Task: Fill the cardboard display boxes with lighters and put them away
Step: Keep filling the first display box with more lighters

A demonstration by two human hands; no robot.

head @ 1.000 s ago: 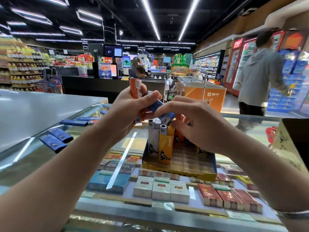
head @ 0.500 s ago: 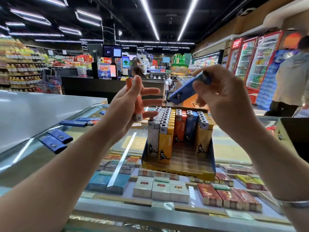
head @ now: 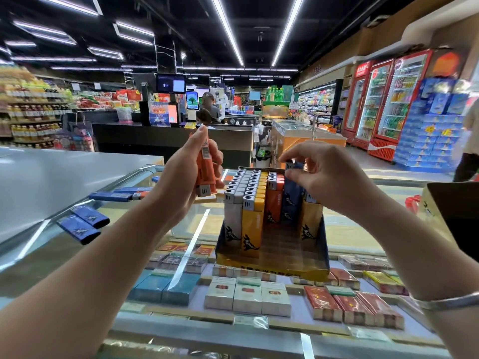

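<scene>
Display box [head: 272, 265] at frame centre on the glass counter [head: 129, 255], half filled. My right hand [head: 329, 177] pinches a blue lighter [head: 291, 193] into its row; my left hand [head: 191, 174] grips orange lighters [head: 206, 167], ready as the next supply.

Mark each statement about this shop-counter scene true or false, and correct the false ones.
1. The left hand holds orange lighters. True.
2. The right hand is lowering a white lighter into the box. False: it pinches a blue lighter that stands in the display box.
3. The display box is completely full. False: empty slots show at the front of its middle columns.
4. Loose blue lighters lie on the glass counter to the left of the box. True.
5. The white lighters fill the box's rightmost column. False: they stand at its left side.
</scene>
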